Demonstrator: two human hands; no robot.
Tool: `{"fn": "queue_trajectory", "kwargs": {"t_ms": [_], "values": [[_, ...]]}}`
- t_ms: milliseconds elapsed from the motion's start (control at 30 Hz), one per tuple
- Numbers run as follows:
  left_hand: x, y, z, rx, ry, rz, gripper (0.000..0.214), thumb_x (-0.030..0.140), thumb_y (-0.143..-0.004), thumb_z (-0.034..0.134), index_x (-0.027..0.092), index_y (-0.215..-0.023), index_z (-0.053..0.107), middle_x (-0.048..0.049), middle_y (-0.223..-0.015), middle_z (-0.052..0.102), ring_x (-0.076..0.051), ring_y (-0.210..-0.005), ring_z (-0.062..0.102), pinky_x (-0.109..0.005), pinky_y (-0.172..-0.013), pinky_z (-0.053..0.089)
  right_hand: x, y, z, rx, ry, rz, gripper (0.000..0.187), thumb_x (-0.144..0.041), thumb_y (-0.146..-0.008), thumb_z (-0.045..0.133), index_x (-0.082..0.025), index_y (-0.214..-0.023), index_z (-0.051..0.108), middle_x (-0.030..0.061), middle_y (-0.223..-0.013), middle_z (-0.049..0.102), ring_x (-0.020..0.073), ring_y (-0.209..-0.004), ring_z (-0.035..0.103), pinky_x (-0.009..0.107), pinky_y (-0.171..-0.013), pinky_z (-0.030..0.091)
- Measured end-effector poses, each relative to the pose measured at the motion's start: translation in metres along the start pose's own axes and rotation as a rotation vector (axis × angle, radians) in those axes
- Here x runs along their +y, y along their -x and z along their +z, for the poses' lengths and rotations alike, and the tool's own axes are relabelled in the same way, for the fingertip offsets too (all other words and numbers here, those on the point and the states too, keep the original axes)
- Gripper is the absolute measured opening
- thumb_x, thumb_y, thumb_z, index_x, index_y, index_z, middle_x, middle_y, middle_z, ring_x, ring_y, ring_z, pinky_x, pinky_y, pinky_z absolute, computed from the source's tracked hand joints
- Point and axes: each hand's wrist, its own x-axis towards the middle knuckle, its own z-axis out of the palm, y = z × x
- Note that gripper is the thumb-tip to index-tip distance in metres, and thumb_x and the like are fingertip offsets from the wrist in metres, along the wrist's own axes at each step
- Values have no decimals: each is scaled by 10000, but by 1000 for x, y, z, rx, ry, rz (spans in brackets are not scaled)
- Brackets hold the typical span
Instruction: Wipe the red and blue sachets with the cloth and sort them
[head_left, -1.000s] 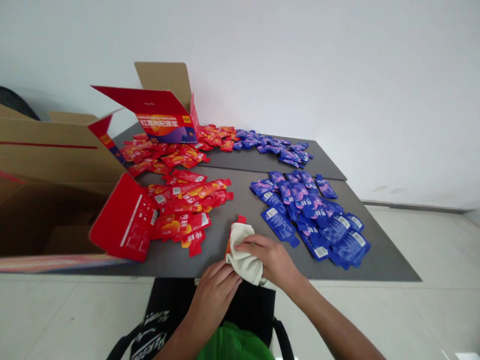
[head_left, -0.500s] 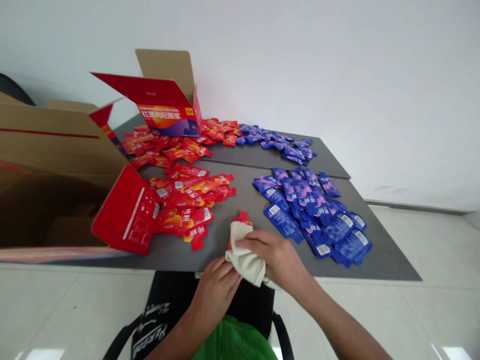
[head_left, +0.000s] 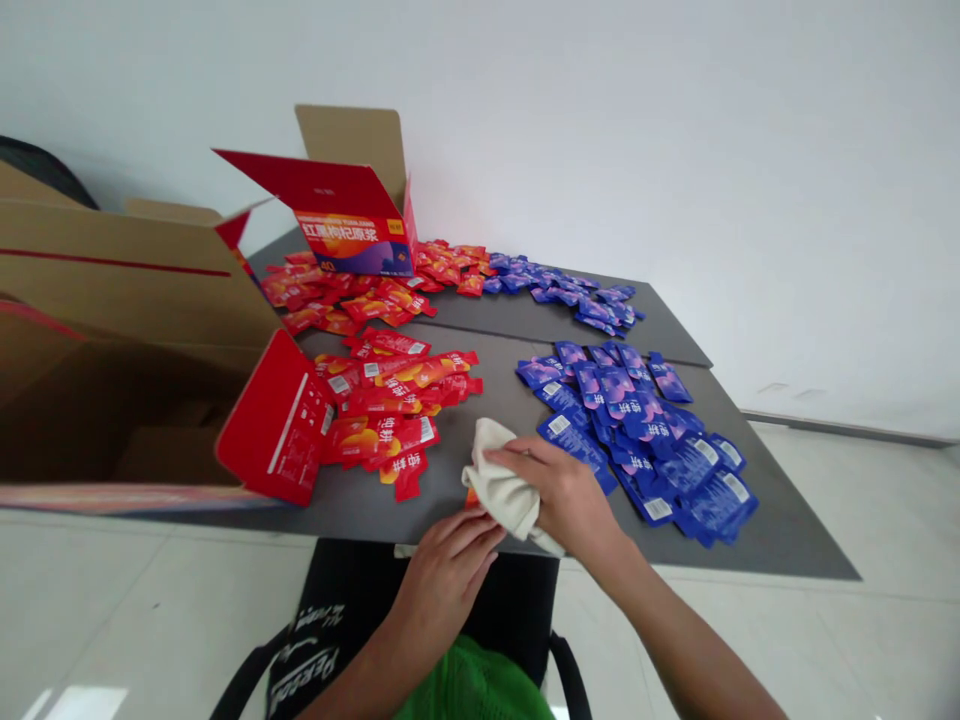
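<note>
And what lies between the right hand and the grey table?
In the head view, the right hand holds a cream cloth there, with an orange packet partly showing beneath.

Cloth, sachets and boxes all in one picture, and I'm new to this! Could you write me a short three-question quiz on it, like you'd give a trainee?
1. Which hand has the pale cloth in its grip?
2. True or false: in the picture, the blue sachets lie to the left of the red sachets.
3. The printed box at the back of the table is: A) standing with its flaps open; B) taped shut; C) crushed flat.

Key:
1. The right hand; the left hand is close by.
2. False; the blue ones lie to the right.
3. A.
</note>
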Motion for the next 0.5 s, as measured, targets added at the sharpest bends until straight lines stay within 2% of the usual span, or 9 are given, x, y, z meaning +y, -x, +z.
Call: {"fn": "queue_trajectory", "kwargs": {"t_ms": [67, 133, 267, 367, 433, 500], "values": [[-1, 2, 1, 3, 3, -7, 223, 147, -1002, 562, 210, -1059, 767, -54, -1000, 778, -250, -1005, 709, -459, -928, 616, -10, 15, 7, -108, -22, -23, 493, -122, -931, 649, -341, -1373, 663, 46, -1313, 711, 201, -1125, 708, 270, -948, 558], [-1, 2, 1, -12, 13, -26, 228, 154, -1003, 556, 221, -1043, 770, -54, -982, 775, -247, -981, 709, -461, -923, 617, -9, 14, 16, -162, -18, -1, 506, -110, -914, 658, -355, -1356, 674, 33, -1306, 715, 198, -1111, 715, 261, -938, 562], [1, -2, -2, -48, 37, -35, 306, 138, -1008, 549, 213, -1261, 704, -60, -1243, 745, -242, -1192, 665, -453, -1015, 588, 17, -29, 21, -112, 94, 70, 503, -101, -911, 642, -341, -1351, 682, 40, -1324, 698, 207, -1113, 710, 266, -932, 563], [1, -4, -4, -49, 47, -35, 316, 126, -1003, 564, 216, -1276, 694, -44, -1267, 741, -235, -1226, 654, -453, -1029, 585, 30, -58, 11, -75, 198, 111, 498, -71, -915, 605, -295, -1353, 687, 64, -1312, 704, 233, -1119, 709, 287, -915, 571], [1, -4, -4, -39, 51, -33, 315, 127, -1006, 558, 214, -1278, 690, -46, -1271, 739, -234, -1225, 655, -452, -1028, 586, 26, -56, 3, -19, 198, 121, 475, -93, -928, 609, -276, -1360, 683, 74, -1321, 702, 240, -1119, 709, 298, -920, 572], [1, -2, -3, -33, 54, -32, 320, 126, -1008, 549, 212, -1284, 686, -55, -1275, 736, -240, -1224, 653, -454, -1031, 583, 13, -37, -1, 32, 130, 92, 472, -114, -940, 618, -285, -1377, 668, 71, -1341, 692, 228, -1129, 705, 295, -945, 563]]}}
